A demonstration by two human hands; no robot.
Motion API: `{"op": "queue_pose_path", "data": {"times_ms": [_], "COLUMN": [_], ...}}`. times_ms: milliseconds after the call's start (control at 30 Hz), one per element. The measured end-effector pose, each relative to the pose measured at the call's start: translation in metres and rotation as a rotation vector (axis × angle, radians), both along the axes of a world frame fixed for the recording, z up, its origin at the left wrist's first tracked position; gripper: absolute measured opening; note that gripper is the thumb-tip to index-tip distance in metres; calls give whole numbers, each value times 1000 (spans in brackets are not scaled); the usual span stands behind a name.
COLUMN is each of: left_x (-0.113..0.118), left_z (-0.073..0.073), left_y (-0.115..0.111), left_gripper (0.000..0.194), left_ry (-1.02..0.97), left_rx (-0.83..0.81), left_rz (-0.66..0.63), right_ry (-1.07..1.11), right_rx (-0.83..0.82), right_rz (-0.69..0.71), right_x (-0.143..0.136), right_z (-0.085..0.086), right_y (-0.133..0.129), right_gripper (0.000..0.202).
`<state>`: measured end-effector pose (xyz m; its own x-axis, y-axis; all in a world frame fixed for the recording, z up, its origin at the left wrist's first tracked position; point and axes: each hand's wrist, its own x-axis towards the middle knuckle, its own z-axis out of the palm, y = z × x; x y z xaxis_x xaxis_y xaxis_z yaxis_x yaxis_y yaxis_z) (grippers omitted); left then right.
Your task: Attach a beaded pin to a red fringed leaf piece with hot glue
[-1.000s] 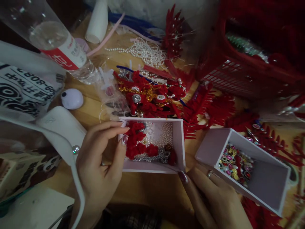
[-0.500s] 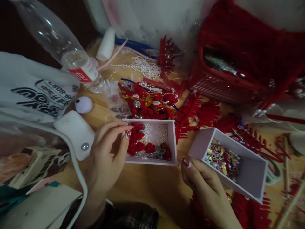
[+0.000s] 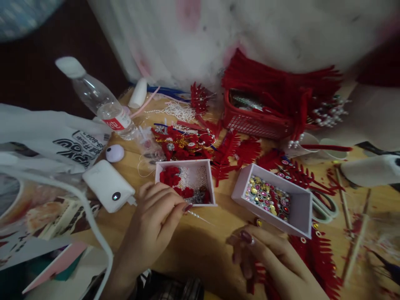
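My left hand (image 3: 162,221) is closed in a pinch, with a thin beaded wire (image 3: 197,216) sticking out past the thumb and slanting toward my other hand. Small pale beads sit along it. Just behind that hand stands a white box (image 3: 213,183) of red fuzzy flowers (image 3: 186,192), silvery trim and pearl beads. My right hand (image 3: 265,254) is low on the right, thumb against curled, slightly blurred fingers; what they hold is too small to make out. Behind it, a second white box (image 3: 300,208) contains gold, pink and red gem beads.
Red fuzzy leaf sprays (image 3: 318,258) lie around the boxes. A red basket (image 3: 256,125) stands at the back, a plastic bottle (image 3: 115,121) at the left by a white power bank (image 3: 108,185). Scissors (image 3: 325,208) rest at right. A white cable (image 3: 93,221) curves at lower left.
The view has shifted, showing more of the right side. My left hand has moved from over the flower box to its front edge, and the beaded wire now shows. My right hand's fingers have loosened somewhat.
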<state>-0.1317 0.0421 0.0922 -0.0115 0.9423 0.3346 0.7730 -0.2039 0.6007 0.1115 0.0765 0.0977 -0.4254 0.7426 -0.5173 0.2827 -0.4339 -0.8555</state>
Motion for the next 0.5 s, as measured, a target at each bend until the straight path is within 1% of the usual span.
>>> {"op": "queue_pose_path", "data": {"times_ms": [33, 100, 167, 233, 300, 400, 467, 500], "left_x": [4, 14, 27, 42, 57, 73, 76, 75], "left_z": [1, 4, 6, 7, 6, 5, 7, 9], "left_y": [-1, -3, -6, -10, -14, -19, -20, -19], "left_gripper": [21, 23, 25, 26, 25, 27, 30, 30], "left_ry": [-11, -28, -35, -22, 17, 81, 86, 72], "left_rx": [-16, -42, -55, -56, -42, -1, -3, -31], "left_rz": [-30, -100, -170, -237, -278, -289, -308, -309], "right_ry": [33, 164, 367, 505, 523, 456, 447, 459], "right_rx": [-47, -143, -278, -379, -431, -416, -373, -360], "right_rz": [13, 50, 135, 168, 180, 100, 32, 8], "right_x": [7, 18, 24, 24, 22, 20, 24, 27], "right_z": [1, -1, -6, -13, -18, -19, -17, -17], "right_y": [-2, -4, -5, -6, -11, -23, -32, -35], "right_gripper": [43, 48, 55, 61, 62, 54, 46, 42]}}
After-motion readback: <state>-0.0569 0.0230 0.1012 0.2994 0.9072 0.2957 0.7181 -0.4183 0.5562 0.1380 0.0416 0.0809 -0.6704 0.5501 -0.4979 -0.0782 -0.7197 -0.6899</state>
